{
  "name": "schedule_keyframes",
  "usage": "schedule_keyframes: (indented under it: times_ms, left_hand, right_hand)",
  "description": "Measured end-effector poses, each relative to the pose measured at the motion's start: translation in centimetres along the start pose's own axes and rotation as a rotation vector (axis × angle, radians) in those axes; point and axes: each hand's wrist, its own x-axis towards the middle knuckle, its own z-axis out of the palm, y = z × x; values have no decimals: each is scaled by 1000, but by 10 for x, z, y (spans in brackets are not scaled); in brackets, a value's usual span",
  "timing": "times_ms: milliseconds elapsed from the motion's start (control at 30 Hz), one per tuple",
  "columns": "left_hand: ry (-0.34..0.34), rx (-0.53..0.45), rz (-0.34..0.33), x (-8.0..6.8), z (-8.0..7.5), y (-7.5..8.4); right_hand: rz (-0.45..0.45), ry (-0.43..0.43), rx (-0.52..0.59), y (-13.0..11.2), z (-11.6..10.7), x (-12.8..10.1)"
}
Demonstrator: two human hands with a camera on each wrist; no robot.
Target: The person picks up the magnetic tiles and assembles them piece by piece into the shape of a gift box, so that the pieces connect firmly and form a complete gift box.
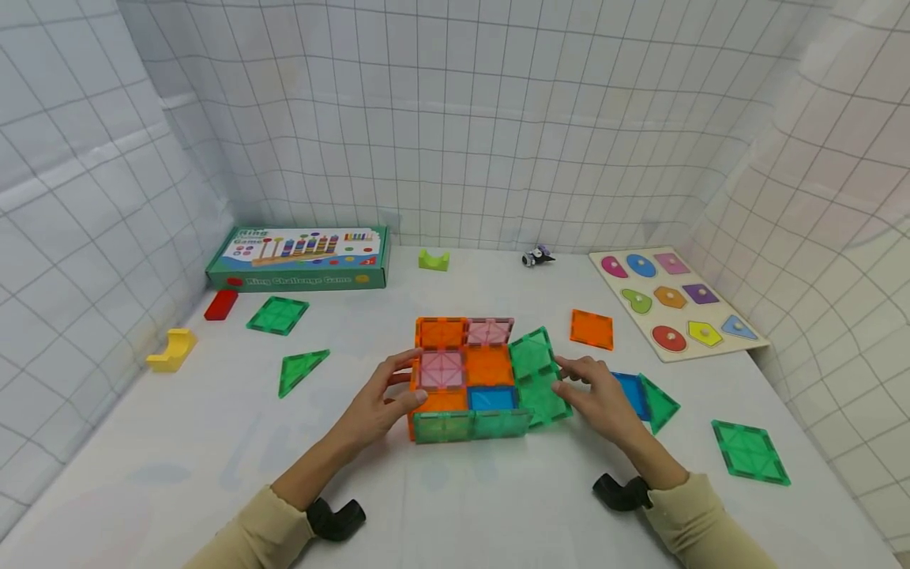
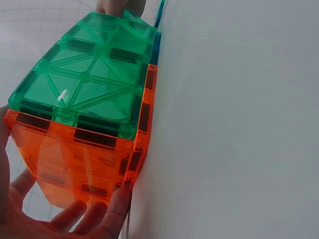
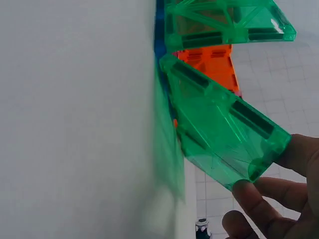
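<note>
An open-topped box of translucent magnetic tiles stands on the table, with orange, pink and blue tiles showing inside. Its front wall is green, its left wall orange. My left hand holds the box at that left side, thumb at the upper edge near the front corner, fingertips against the outer orange face. On the right, two joined green square tiles lean outward from the box. My right hand pinches their outer edge between thumb and fingers. In the right wrist view a gap separates these tilted tiles from the front wall.
Right of the box lie an orange tile, a blue tile, a green triangle and a green square. A shape puzzle board sits behind them. Left are green tiles, with a game box at the back.
</note>
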Motion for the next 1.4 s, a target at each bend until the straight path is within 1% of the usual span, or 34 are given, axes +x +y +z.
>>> schedule_keyframes:
  times_ms: [100, 233, 400, 500, 600, 767, 833, 967, 1100, 1233, 1300, 1400]
  left_hand:
    - [2, -2, -12, 0, 0, -1]
    - [5, -5, -18, 0, 0, -1]
    - [6, 1, -10, 0, 0, -1]
    - [6, 3, -5, 1, 0, -1]
    - [4, 3, 4, 3, 1, -1]
    - [3, -7, -4, 5, 2, 0]
    - [-3, -9, -11, 6, 2, 1]
    - [-27, -4, -13, 9, 2, 1]
    - [-42, -18, -18, 10, -2, 0]
    - [-61, -40, -10, 10, -5, 0]
    - [-70, -38, -5, 11, -5, 0]
    - [-71, -33, -4, 11, -5, 0]
  right_hand:
    - [-29, 18, 26, -11, 4, 3]
    - [-45, 8, 68, -24, 12, 8]
    - [-1, -38, 101, -34, 19, 13]
    - [28, -46, 108, -36, 22, 14]
    - [27, -46, 108, -35, 22, 13]
    - [-16, -24, 95, -26, 14, 10]
    - [-33, -20, 67, -18, 5, 8]
    - [-29, -61, -55, 4, -20, 1]
    - [33, -130, -213, 29, -47, -7]
    - [81, -198, -367, 47, -66, -14]
    - [98, -226, -407, 53, -71, -18]
    - [122, -263, -423, 56, -75, -20]
